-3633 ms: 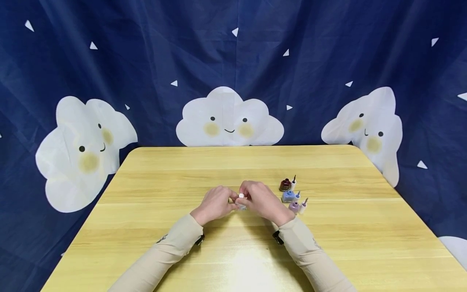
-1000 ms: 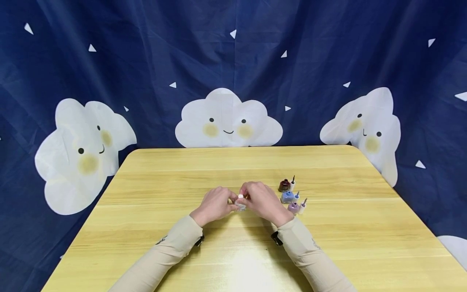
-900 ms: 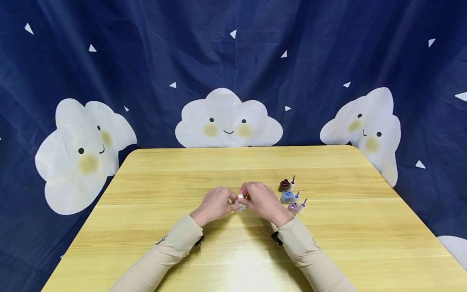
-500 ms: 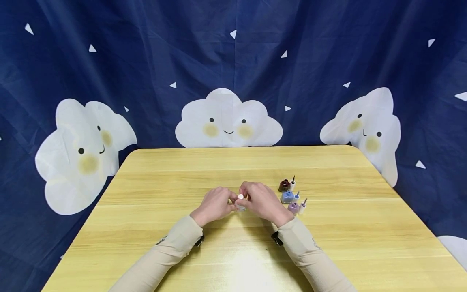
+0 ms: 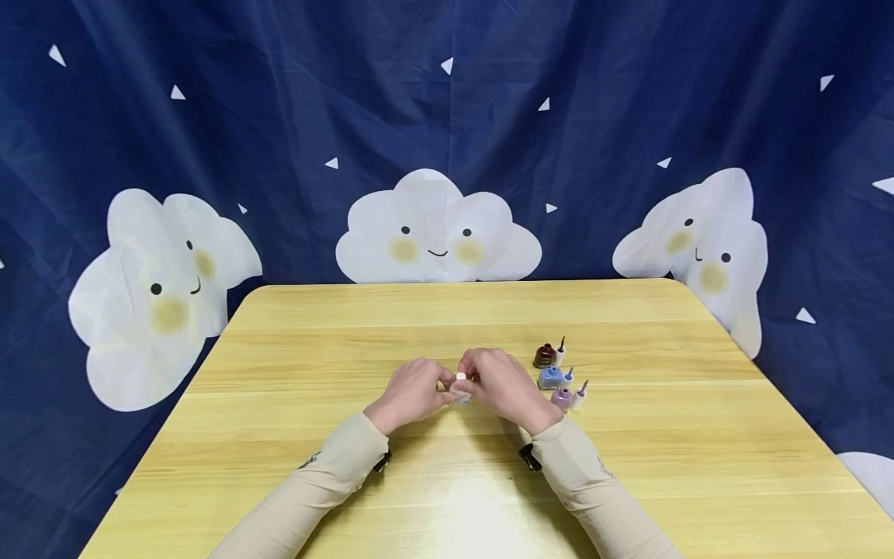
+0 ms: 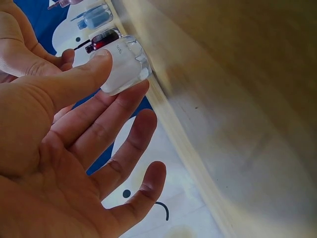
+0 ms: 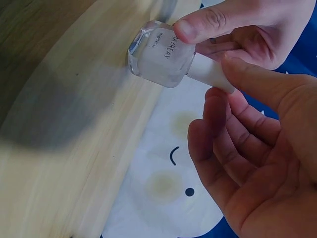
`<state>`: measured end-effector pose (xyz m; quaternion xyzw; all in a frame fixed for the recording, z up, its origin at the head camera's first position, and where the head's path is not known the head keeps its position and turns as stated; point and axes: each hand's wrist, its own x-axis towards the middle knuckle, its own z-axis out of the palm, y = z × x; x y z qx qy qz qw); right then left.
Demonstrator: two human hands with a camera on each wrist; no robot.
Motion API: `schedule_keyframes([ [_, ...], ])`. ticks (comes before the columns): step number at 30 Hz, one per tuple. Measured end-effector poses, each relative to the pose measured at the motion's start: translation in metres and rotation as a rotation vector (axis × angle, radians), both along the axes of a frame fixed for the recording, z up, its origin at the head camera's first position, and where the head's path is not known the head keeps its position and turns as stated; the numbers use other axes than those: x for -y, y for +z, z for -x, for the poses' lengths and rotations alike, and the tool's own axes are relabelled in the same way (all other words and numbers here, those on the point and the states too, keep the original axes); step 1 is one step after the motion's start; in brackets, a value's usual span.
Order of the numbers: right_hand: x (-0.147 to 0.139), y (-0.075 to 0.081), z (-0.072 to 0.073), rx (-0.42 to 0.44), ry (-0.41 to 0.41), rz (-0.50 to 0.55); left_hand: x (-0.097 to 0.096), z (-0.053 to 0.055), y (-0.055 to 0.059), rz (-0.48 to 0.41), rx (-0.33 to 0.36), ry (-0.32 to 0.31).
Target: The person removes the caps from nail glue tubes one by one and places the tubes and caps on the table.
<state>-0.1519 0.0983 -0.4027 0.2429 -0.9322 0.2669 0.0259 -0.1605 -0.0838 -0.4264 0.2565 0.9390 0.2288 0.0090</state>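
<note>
A clear glass nail polish bottle [image 7: 161,55] with milky white polish and dark lettering stands at mid-table between both hands. My left hand [image 5: 417,390] pinches its body, the thumb [image 6: 81,79] on one face and fingers behind; the ring and little fingers spread free. With thumb and fingers, my right hand [image 5: 504,386] grips the white cap [image 7: 210,73], which sits at the bottle's neck. In the head view the hands hide most of the bottle, and the cap's top shows between the fingertips.
Right of my hands stand three uncapped polish bottles: dark red [image 5: 545,356], blue [image 5: 550,378] and purple [image 5: 562,398]. Beside each, its white-based cap stands with the brush pointing up, such as the purple one's cap [image 5: 579,400]. A dark blue cloud-print curtain [image 5: 447,116] hangs behind the wooden table [image 5: 335,326].
Both hands stay in place around the bottle. The white cap's top tilts and turns slightly between my right fingers. The three uncapped bottles have not moved.
</note>
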Motion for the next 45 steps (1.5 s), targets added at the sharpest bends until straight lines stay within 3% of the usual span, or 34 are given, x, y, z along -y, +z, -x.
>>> schedule_keyframes([
  [9, 0.0002, 0.0013, -0.0013, -0.006, 0.025, -0.009, 0.0001, 0.0002, 0.0002, 0.007, -0.004, -0.002],
  [20, 0.0006, 0.0014, -0.0011, -0.004, -0.007, -0.007, 0.0004, 0.0000, 0.0001, 0.000, -0.008, -0.006],
  [36, 0.0010, 0.0010, -0.0011, -0.044, 0.034, 0.020, 0.0003, -0.0005, 0.0000, -0.007, -0.005, 0.002],
  [45, 0.0004, 0.0014, -0.0004, 0.001, 0.025, 0.026, 0.0002, -0.0002, 0.0000, 0.005, -0.005, -0.001],
])
